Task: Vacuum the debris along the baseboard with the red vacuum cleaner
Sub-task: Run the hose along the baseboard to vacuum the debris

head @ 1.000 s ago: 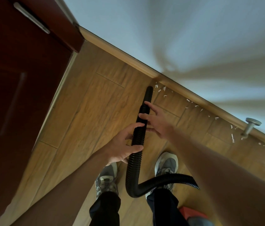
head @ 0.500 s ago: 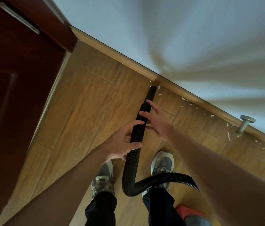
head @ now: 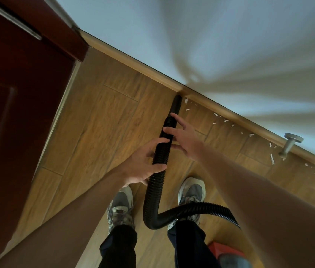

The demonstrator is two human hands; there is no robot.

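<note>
While the debris (head: 215, 114) lay strung along the baseboard (head: 133, 64), ahead and to the right of both hands, the nozzle (head: 177, 102) sat at that strip's left end. The hose (head: 159, 157) ran straight back from it between the hands. The left hand (head: 141, 167) gripped it nearer the body. The right hand (head: 186, 141), closer to the debris, rested straight fingers on it further forward. The sweep would likely run rightward. The vacuum (head: 223, 250) stood behind the right arm.

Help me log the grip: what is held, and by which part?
The black hose. The left hand grips its ribbed stretch mid-length; the right hand lays straight fingers on it higher up, just behind the nozzle.
</note>
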